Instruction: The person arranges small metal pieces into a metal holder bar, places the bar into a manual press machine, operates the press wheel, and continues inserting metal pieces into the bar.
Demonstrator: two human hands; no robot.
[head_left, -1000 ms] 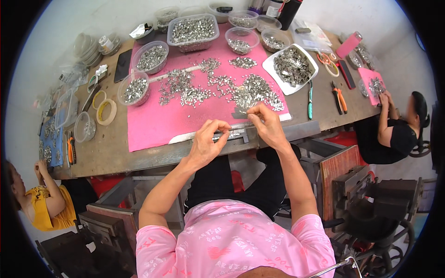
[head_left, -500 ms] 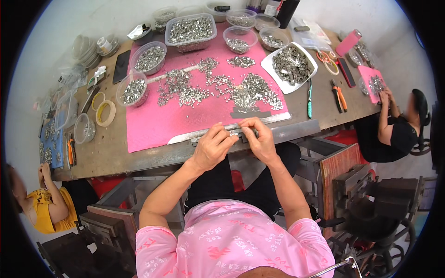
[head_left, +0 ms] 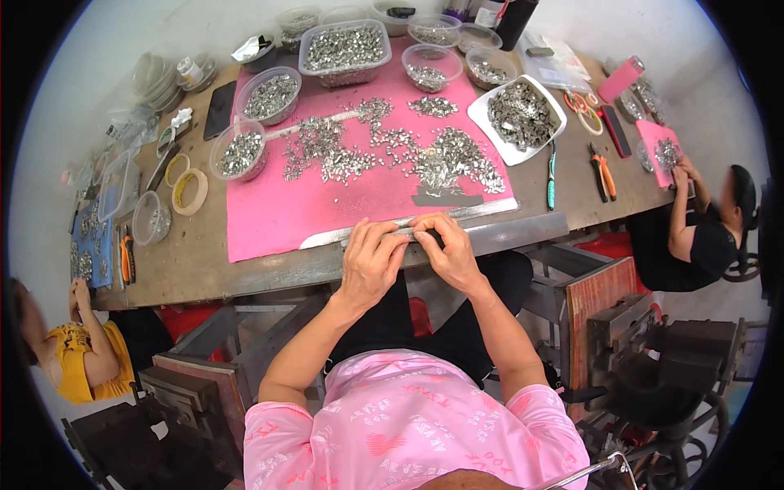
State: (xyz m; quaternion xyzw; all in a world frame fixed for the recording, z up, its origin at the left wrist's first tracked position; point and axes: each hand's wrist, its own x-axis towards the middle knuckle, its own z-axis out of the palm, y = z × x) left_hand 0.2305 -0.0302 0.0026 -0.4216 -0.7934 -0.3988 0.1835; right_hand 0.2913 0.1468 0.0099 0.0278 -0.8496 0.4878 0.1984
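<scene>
At the table's front edge my left hand (head_left: 370, 260) and my right hand (head_left: 446, 251) meet with bent fingers pinched together. Whatever they grip is too small and too covered to name. Just beyond them lies a pink mat (head_left: 278, 216) with a whitish strip along its near side. Loose piles of small silvery metal pieces (head_left: 457, 155) are spread over it. A flat dark grey strip (head_left: 447, 199) lies at the near side of the largest pile. To its right, a white square dish (head_left: 523, 114) holds darker metal pieces.
Clear tubs (head_left: 345, 51) of metal pieces line the back. Pliers (head_left: 603, 171), a teal-handled tool (head_left: 551, 181) and scissors (head_left: 585, 113) lie right; tape rolls (head_left: 189, 192) and a phone (head_left: 219, 109) left. Co-workers sit at the left (head_left: 90, 359) and right (head_left: 702, 229). A metal rail (head_left: 518, 233) edges the table.
My hands have drawn closer together, the right one shifting slightly left so the fingertips meet. The whole view has shifted a little; the piles look the same.
</scene>
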